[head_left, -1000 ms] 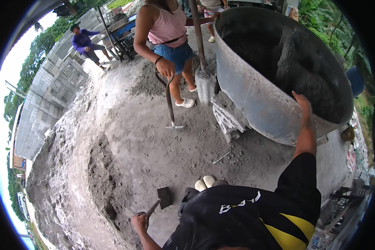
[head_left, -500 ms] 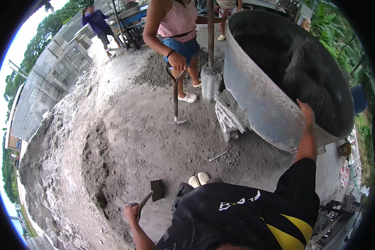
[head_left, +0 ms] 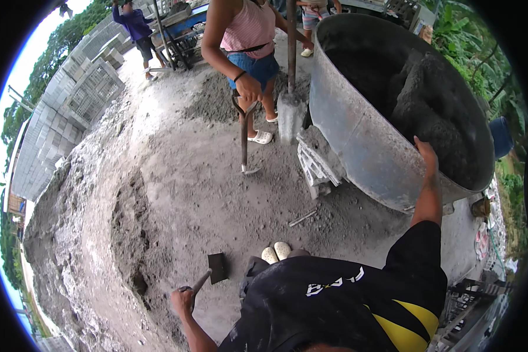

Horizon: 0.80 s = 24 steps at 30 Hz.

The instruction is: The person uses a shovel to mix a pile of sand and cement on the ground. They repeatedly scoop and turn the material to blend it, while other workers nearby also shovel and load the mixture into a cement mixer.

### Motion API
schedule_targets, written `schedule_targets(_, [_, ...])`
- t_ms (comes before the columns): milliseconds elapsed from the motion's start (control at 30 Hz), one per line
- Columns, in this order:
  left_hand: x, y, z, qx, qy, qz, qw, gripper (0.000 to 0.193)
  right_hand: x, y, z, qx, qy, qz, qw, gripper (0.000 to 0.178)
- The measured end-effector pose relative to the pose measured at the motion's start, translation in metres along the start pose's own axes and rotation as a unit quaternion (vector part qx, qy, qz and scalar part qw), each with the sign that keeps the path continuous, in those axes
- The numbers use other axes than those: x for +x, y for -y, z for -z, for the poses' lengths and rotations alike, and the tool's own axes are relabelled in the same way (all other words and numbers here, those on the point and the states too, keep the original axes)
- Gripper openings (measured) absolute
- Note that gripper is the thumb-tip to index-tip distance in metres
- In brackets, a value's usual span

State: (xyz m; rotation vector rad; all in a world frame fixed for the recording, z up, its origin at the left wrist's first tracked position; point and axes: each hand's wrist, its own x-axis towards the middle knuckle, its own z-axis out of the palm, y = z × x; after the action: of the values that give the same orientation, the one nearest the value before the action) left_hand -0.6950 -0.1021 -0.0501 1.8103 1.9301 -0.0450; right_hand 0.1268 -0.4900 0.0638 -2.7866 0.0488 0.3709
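Note:
My left hand (head_left: 182, 300) is closed around the grip of a shovel (head_left: 202, 282), whose dark, squarish blade (head_left: 217, 268) is down by the ground left of my feet. On the right, my right hand (head_left: 426, 154) holds the near rim of a large round metal mixing tub (head_left: 358, 126), its fingers curled over the edge. Dark grey, damp-looking mix (head_left: 431, 117) lies inside the tub, heaped toward my side.
A co-worker in a pink top (head_left: 249, 38) stands ahead, one hand on an upright shovel (head_left: 244, 138). Another shovel (head_left: 291, 117) stands against the tub. Broken concrete block (head_left: 317, 164) lies below it. Sand piles (head_left: 135, 234) and stacked blocks (head_left: 53, 141) are left. Another person (head_left: 138, 29) stands far left.
The whole view has shifted slightly. Both my hands keep their hold on the shovel and the tub rim. The far-left person's arm is raised higher.

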Motion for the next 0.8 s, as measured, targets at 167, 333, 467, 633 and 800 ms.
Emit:
schedule_targets(167, [0.003, 0.006, -0.003, 0.03, -0.01, -0.002, 0.999, 0.032, 0.027, -0.019, -0.004, 0.002, -0.018, 0.024, 1.0, 0.063])
schedule_targets(333, [-0.029, -0.026, 0.016, 0.045, -0.019, -0.003, 0.999, 0.033, -0.023, 0.01, 0.004, 0.096, -0.182, 0.001, 0.979, 0.062])
schedule_targets(467, [-0.036, -0.037, 0.028, 0.033, -0.027, 0.028, 0.999, 0.035, -0.03, 0.006, 0.006, 0.079, -0.221, -0.005, 0.972, 0.061])
schedule_targets(633, [-0.035, -0.038, 0.043, 0.043, -0.08, -0.023, 0.996, 0.035, -0.038, -0.001, -0.013, 0.016, -0.313, 0.034, 0.949, 0.06])
schedule_targets(800, [-0.005, 0.002, 0.052, 0.004, -0.085, -0.015, 0.996, 0.048, -0.07, 0.004, -0.042, -0.146, -0.376, 0.102, 0.909, 0.055])
